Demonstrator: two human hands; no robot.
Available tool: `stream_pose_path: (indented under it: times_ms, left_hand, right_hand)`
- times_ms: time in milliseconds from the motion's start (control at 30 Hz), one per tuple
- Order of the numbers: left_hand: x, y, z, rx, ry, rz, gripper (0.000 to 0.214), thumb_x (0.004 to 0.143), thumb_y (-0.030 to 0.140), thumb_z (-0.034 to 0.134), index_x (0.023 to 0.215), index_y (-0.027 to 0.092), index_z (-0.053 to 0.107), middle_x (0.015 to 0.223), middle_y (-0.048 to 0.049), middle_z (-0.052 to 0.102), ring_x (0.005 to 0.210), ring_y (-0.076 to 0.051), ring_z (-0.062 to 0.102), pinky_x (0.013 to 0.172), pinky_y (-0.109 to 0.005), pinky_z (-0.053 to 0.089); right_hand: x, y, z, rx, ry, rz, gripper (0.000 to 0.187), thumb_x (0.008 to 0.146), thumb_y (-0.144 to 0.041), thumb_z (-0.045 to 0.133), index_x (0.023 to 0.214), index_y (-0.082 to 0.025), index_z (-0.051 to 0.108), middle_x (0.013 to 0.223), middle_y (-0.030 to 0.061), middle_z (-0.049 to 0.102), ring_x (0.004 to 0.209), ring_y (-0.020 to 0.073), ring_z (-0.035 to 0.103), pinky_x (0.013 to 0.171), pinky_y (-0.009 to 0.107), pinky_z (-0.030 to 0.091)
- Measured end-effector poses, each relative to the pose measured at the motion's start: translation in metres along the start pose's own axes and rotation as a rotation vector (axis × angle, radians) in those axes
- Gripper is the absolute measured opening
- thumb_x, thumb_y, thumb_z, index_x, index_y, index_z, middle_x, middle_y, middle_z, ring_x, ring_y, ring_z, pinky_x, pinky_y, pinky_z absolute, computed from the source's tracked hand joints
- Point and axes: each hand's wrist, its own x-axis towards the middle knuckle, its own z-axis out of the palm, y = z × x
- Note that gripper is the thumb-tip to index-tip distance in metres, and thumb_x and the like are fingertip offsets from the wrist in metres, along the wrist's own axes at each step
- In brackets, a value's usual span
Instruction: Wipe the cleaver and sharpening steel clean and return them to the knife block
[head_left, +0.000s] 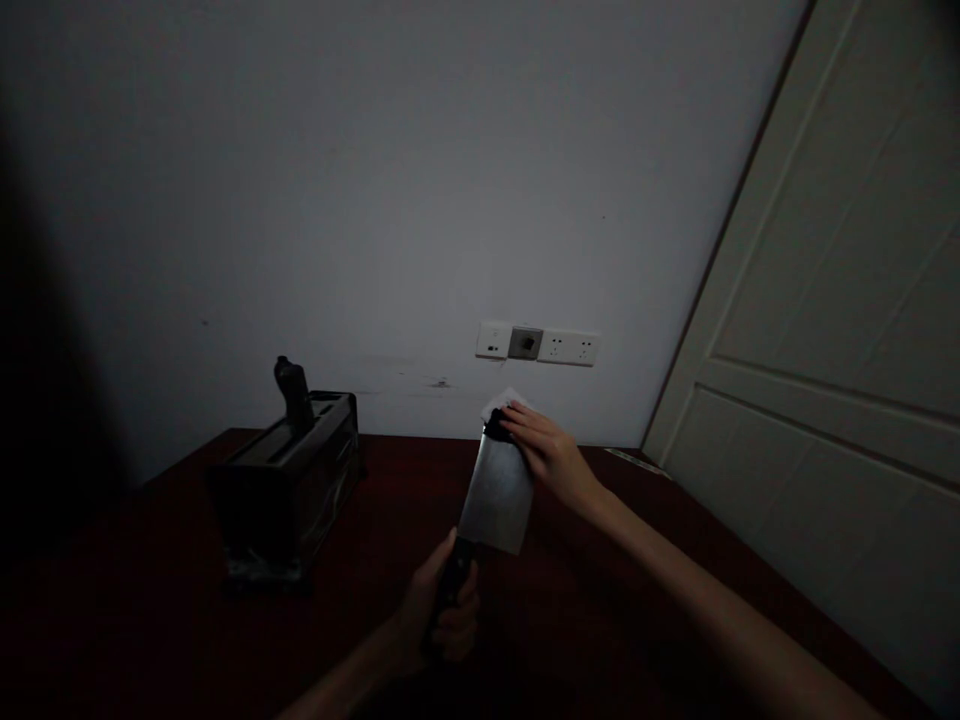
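Observation:
My left hand is closed round the dark handle of a steel cleaver, which it holds up over the table with the blade pointing away from me. My right hand presses a small white cloth or tissue against the far end of the blade, fingers together on top of it. A dark patch shows at the blade's tip under the cloth.
A dark knife block with one black handle sticking up stands on the dark red table at the left. Wall sockets sit on the white wall behind. A pale door is at the right.

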Motion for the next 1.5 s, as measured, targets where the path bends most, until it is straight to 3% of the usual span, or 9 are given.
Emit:
stream_pose_path:
  times_ms: [200, 267, 433, 533, 767, 1033, 1133, 1300, 1500]
  left_hand:
    - [0.002, 0.003, -0.005, 0.009, -0.011, 0.028, 0.056, 0.082, 0.064, 0.028, 0.056, 0.017, 0.044, 0.033, 0.0064, 0.030, 0.024, -0.006, 0.017, 0.028, -0.018, 0.025]
    - [0.001, 0.004, -0.003, 0.011, -0.022, 0.041, 0.054, 0.081, 0.063, 0.032, 0.056, 0.017, 0.044, 0.033, 0.0069, 0.031, 0.024, -0.005, 0.017, 0.028, -0.017, 0.024]
    - [0.001, 0.003, 0.004, 0.043, -0.008, 0.012, 0.057, 0.080, 0.067, 0.028, 0.054, 0.017, 0.040, 0.033, 0.0068, 0.030, 0.023, -0.005, 0.017, 0.027, -0.018, 0.023]
    - [0.001, 0.001, 0.004, 0.038, -0.005, 0.003, 0.057, 0.079, 0.067, 0.031, 0.054, 0.017, 0.041, 0.032, 0.0068, 0.030, 0.023, -0.005, 0.017, 0.027, -0.018, 0.023]
    - [0.003, 0.004, -0.003, 0.012, -0.024, 0.050, 0.048, 0.075, 0.061, 0.048, 0.056, 0.017, 0.046, 0.033, 0.0070, 0.033, 0.023, -0.005, 0.018, 0.026, -0.017, 0.023]
    - [0.002, 0.003, 0.007, 0.019, -0.036, 0.012, 0.058, 0.082, 0.064, 0.027, 0.054, 0.017, 0.045, 0.032, 0.0060, 0.031, 0.023, -0.006, 0.018, 0.027, -0.018, 0.026]
    - [0.002, 0.005, 0.006, 0.019, -0.006, 0.017, 0.061, 0.083, 0.065, 0.021, 0.054, 0.017, 0.044, 0.032, 0.0058, 0.031, 0.023, -0.006, 0.017, 0.027, -0.018, 0.025]
    - [0.004, 0.008, 0.001, 0.013, 0.008, 0.069, 0.058, 0.082, 0.065, 0.027, 0.053, 0.017, 0.043, 0.031, 0.0067, 0.030, 0.022, -0.005, 0.015, 0.026, -0.018, 0.024]
    - [0.004, 0.003, 0.006, 0.042, 0.029, 0.034, 0.060, 0.081, 0.067, 0.022, 0.054, 0.017, 0.042, 0.031, 0.0066, 0.029, 0.022, -0.006, 0.015, 0.027, -0.018, 0.022]
  right_hand:
    - [-0.033, -0.048, 0.030, 0.112, -0.201, -0.142, 0.042, 0.083, -0.004, 0.040, 0.121, -0.017, 0.052, 0.127, 0.0090, 0.054, 0.127, 0.0168, 0.037, 0.101, 0.041, 0.040]
    - [-0.033, -0.049, 0.031, 0.130, -0.223, -0.174, 0.042, 0.083, -0.004, 0.040, 0.122, -0.017, 0.051, 0.127, 0.0086, 0.054, 0.127, 0.0161, 0.037, 0.101, 0.040, 0.040]
    - [0.002, -0.012, 0.008, 0.025, -0.021, -0.050, 0.035, 0.085, -0.008, 0.042, 0.116, -0.018, 0.057, 0.124, 0.0115, 0.056, 0.125, 0.0202, 0.041, 0.100, 0.046, 0.040]
    - [0.005, -0.010, 0.008, -0.005, 0.021, -0.017, 0.034, 0.085, -0.009, 0.043, 0.114, -0.018, 0.058, 0.123, 0.0124, 0.056, 0.124, 0.0213, 0.041, 0.100, 0.046, 0.040]
    - [-0.035, -0.058, 0.035, 0.089, -0.229, -0.215, 0.038, 0.083, -0.005, 0.040, 0.118, -0.013, 0.053, 0.123, 0.0106, 0.057, 0.126, 0.0169, 0.038, 0.100, 0.038, 0.041]
    - [0.014, -0.012, 0.009, -0.016, -0.020, -0.054, 0.036, 0.085, -0.005, 0.039, 0.114, -0.015, 0.057, 0.124, 0.0129, 0.055, 0.125, 0.0196, 0.040, 0.100, 0.045, 0.040]
    - [-0.003, -0.027, 0.021, 0.027, -0.035, -0.074, 0.037, 0.084, -0.005, 0.040, 0.116, -0.016, 0.055, 0.125, 0.0120, 0.055, 0.126, 0.0196, 0.038, 0.100, 0.046, 0.040]
    - [-0.035, -0.055, 0.037, 0.127, -0.173, -0.146, 0.043, 0.083, -0.003, 0.040, 0.122, -0.018, 0.051, 0.125, 0.0089, 0.056, 0.126, 0.0177, 0.039, 0.100, 0.044, 0.041]
    - [0.002, -0.007, 0.012, 0.040, 0.033, -0.015, 0.035, 0.085, -0.008, 0.042, 0.115, -0.020, 0.057, 0.123, 0.0105, 0.057, 0.123, 0.0198, 0.043, 0.100, 0.046, 0.040]
